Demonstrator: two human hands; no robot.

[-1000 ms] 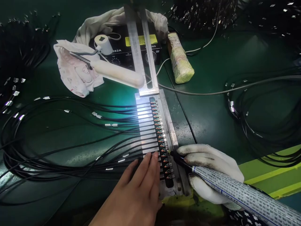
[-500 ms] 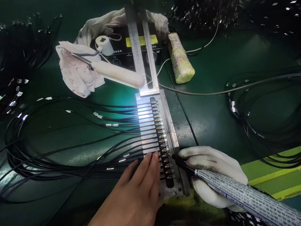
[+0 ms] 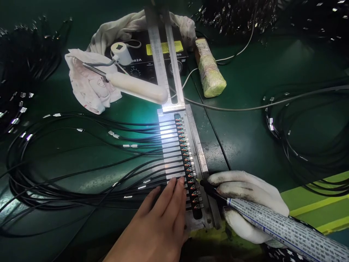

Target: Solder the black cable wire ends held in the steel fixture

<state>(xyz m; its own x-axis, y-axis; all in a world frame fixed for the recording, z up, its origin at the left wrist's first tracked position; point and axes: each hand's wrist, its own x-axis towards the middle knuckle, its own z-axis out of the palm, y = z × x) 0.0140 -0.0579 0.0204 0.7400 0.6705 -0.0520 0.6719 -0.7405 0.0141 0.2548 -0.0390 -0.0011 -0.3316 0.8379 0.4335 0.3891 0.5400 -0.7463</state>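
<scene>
My left hand (image 3: 160, 218), bare, lies with fingers stretched out over black cables (image 3: 171, 171) at the lower part of a metal fixture (image 3: 195, 138). The cables lie side by side across it, with small metal-ended connectors (image 3: 190, 170) and coloured wires in its slot. In a white glove with dark stains, my right hand (image 3: 248, 193) grips a thick pen-shaped tube (image 3: 275, 222) covered in small print. Its black front end narrows to a yellow-green tip beside the connectors near my left fingertips. Whether the tip touches one, I cannot tell.
A white-handled lamp (image 3: 136, 85) lights the fixture beneath a slotted metal bracket (image 3: 178, 78). Behind stand a black control box (image 3: 141, 67), a stained cloth (image 3: 92, 83) and a wrapped block (image 3: 209, 69). Coiled cables (image 3: 24, 174) lie left, more cables (image 3: 283, 145) right.
My right hand and the tube have shifted very slightly right and down, the tip drawing a little away from the connectors. My left hand stays in place on the cables.
</scene>
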